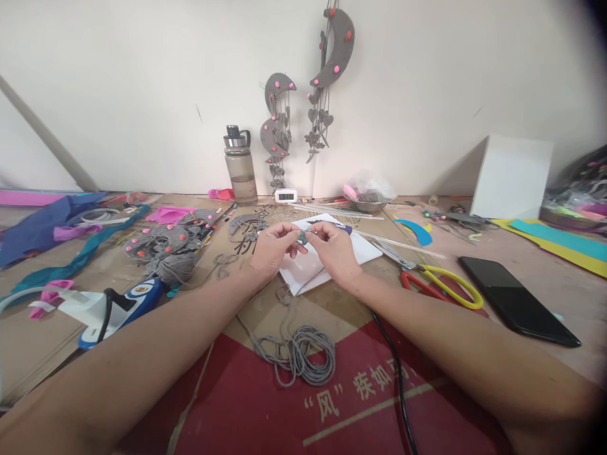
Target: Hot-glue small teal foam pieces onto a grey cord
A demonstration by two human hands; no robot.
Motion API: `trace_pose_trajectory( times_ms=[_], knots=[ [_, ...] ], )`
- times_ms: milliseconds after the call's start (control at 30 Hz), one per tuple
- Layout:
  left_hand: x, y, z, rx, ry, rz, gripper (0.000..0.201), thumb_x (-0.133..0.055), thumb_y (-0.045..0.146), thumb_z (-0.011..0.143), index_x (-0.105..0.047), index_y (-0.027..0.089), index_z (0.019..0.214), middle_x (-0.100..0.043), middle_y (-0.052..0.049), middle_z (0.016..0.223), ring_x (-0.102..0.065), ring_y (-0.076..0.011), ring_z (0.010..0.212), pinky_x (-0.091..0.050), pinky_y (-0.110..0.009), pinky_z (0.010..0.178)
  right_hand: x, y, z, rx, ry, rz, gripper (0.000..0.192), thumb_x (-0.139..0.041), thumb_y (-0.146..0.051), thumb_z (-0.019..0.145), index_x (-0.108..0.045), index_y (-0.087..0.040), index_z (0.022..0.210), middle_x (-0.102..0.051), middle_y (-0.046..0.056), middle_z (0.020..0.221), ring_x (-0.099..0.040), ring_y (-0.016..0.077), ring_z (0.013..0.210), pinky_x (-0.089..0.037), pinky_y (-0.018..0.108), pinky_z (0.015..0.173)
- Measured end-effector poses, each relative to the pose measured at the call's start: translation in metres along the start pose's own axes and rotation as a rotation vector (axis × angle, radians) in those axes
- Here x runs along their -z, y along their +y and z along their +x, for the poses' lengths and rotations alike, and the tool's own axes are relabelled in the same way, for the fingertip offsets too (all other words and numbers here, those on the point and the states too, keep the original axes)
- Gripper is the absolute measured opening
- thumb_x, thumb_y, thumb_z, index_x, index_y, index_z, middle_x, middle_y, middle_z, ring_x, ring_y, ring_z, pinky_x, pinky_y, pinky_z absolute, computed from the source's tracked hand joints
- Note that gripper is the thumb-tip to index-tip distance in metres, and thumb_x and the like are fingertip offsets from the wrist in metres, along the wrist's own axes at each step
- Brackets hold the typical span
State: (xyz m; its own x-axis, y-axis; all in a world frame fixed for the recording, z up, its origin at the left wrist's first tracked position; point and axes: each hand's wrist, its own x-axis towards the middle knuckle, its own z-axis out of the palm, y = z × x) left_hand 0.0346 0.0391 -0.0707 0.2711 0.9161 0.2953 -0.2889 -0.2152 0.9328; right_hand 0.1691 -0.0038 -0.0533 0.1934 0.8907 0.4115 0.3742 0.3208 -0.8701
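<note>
Both hands meet over the white paper sheet (365,251): left hand (274,246) and right hand (333,248) pinch a small teal bead (303,237) (possibly on grey cord), coiled grey cord (303,354) at six o'clock. Threading seems underway; the next move needs steady fingertip alignment.

The scene is bright and evenly lit by soft, diffuse light, so the white wall (142,95) looks flat and shadows under the forearms and beside the white box (512,177) stay faint. Wide-angle distortion bends the table (474,240) edges and stretches the forearms near the bottom, with dark vignetting in the right corners. The black phone (516,300) shows a dull sheen; far clutter is slightly soft.
</note>
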Motion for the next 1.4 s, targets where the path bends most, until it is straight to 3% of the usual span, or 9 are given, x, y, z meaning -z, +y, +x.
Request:
trace_pose_trajectory(
  times_ms=[333, 667, 1100, 1233, 1400],
  knots=[
    [-0.0022, 0.0059, -0.0007, 0.078, -0.117, -0.105, 0.028, -0.073, 0.033, 0.069, -0.064, 0.010, 0.084, -0.067, -0.005, 0.069, -0.063, -0.0131, 0.055, -0.039, -0.021, 0.046, -0.0008, 0.0078, 0.0025, -0.069, 0.030, 0.108, 0.018, -0.058, -0.037, 0.072, -0.060, -0.018, 0.071, -0.046, -0.004, 0.060, -0.036, 0.0110, 0.057, -0.031, 0.026, 0.057],
    [-0.0009, -0.0008, 0.0014, -0.006, -0.056, 0.090, 0.023, -0.071, 0.032, 0.071, -0.061, 0.012, 0.077, -0.066, -0.004, 0.060, -0.052, -0.0078, 0.046, -0.038, -0.022, 0.048, -0.0013, 0.0037, -0.0007, -0.037, 0.032, 0.030, 0.018, -0.057, -0.037, 0.073, -0.058, -0.019, 0.070, -0.042, -0.005, 0.056, -0.036, 0.0117, 0.056, -0.031, 0.026, 0.055],
    [-0.0022, 0.0058, 0.0002, 0.087, -0.102, -0.021, 0.017, -0.070, 0.026, 0.068, -0.061, 0.013, 0.074, -0.062, -0.003, 0.059, -0.058, -0.0112, 0.052, -0.039, -0.021, 0.047, -0.0012, 0.0028, -0.0010, -0.064, 0.023, 0.022, 0.019, -0.056, -0.037, 0.073, -0.057, -0.019, 0.069, -0.048, -0.004, 0.057, -0.038, 0.0119, 0.056, -0.032, 0.026, 0.055],
    [-0.0021, 0.0047, -0.0002, 0.044, -0.113, 0.001, 0.022, -0.070, 0.029, 0.070, -0.061, 0.013, 0.082, -0.065, -0.003, 0.064, -0.060, -0.0126, 0.054, -0.044, -0.024, 0.050, -0.0011, 0.0027, -0.0013, -0.060, 0.027, 0.015, 0.018, -0.055, -0.037, 0.073, -0.057, -0.019, 0.069, -0.046, -0.004, 0.056, -0.039, 0.0121, 0.055, -0.032, 0.026, 0.055],
    [-0.0003, 0.0010, 0.0005, -0.025, -0.076, 0.115, 0.024, -0.069, 0.036, 0.073, -0.063, 0.013, 0.079, -0.064, -0.003, 0.060, -0.056, -0.0101, 0.049, -0.042, -0.023, 0.049, -0.0019, 0.0038, -0.0020, -0.035, 0.029, -0.010, 0.016, -0.055, -0.035, 0.074, -0.057, -0.020, 0.069, -0.046, -0.004, 0.056, -0.039, 0.0120, 0.055, -0.032, 0.026, 0.054]
  ],
)
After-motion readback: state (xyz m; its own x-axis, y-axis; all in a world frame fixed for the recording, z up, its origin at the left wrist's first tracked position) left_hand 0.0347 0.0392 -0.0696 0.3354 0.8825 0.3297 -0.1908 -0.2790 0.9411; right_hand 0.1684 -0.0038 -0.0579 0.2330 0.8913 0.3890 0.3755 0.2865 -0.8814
